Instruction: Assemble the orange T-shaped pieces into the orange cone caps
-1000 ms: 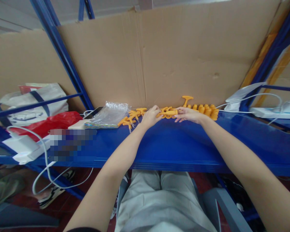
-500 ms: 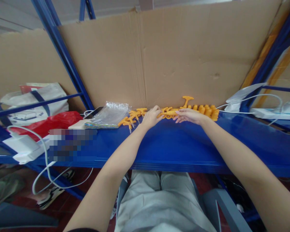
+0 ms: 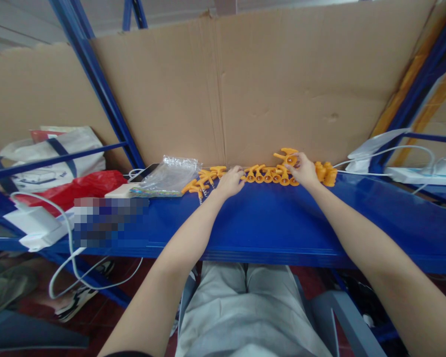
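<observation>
My right hand [image 3: 305, 169] is closed on an orange corkscrew [image 3: 290, 159], raised at the right of the row with its round end facing me. Below and left of it lies a row of orange corkscrews [image 3: 268, 178], round ends toward me. My left hand [image 3: 230, 182] rests at the row's left end, fingers bent together; what they grip is hidden. To its left lie several orange T-shaped handles [image 3: 208, 176] with metal spirals. Beyond my right hand stands a cluster of orange cylindrical pieces [image 3: 330, 174]. Another orange T-handle [image 3: 288, 150] shows behind the held corkscrew.
Everything lies on a blue shelf [image 3: 252, 223] against a cardboard wall [image 3: 282, 89]. Clear plastic bags [image 3: 166, 176], a red bag [image 3: 85, 188] and a white power strip with cables [image 3: 36, 228] are at the left. Blue posts [image 3: 99, 89] rise at both sides.
My right hand has moved right and up from the middle of the row and now holds a corkscrew raised. The row's round ends are uncovered. My left hand has barely moved.
</observation>
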### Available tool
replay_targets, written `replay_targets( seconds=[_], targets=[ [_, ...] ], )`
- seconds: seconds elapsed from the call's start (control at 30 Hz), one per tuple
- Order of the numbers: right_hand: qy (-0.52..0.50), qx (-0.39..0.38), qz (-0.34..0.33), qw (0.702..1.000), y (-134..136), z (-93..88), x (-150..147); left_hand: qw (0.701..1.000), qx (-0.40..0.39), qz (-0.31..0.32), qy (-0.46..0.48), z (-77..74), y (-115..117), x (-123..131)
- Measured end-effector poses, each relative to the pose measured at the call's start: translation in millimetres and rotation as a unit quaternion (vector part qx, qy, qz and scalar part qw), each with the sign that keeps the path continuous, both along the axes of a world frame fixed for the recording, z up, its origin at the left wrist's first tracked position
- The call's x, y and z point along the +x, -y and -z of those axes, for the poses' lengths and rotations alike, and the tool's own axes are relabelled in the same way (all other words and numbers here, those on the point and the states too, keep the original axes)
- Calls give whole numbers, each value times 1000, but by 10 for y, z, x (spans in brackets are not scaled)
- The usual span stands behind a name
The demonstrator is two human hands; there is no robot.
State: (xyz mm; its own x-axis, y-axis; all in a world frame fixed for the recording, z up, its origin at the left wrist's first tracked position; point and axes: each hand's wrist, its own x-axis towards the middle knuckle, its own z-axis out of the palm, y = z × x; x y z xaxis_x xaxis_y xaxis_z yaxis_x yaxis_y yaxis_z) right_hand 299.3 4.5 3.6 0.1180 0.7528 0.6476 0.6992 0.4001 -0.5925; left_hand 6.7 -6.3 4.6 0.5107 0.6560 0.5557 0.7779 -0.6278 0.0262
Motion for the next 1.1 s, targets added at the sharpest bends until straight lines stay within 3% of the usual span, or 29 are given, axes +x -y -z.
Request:
replay_targets(
  seconds=[0.07,0.17,0.3,0.47,0.6,0.87,1.1],
  targets=[
    [118,-30,64,991,78,9,-15,1000,-9,-7,-14,13,-19,-10],
    [251,-113,139,951,210,-16,-106,999,-22,-8,-34,9,-21,-12],
    [327,-192,147,913,278,-59,-206,998,-38,-12,-46,-11,-5,-5],
    [327,-229,110,910,218,-36,-169,995,-51,-40,-71,-17,14,-3],
    [317,-218,101,917,166,-15,-89,987,-71,-101,-100,-17,32,-28],
    [259,-122,227,931,137,58,336,950,-206,-193,-133,-6,30,-143],
    [281,-216,259,899,119,254,608,949,-196,-202,-143,-39,49,-138]
  ],
)
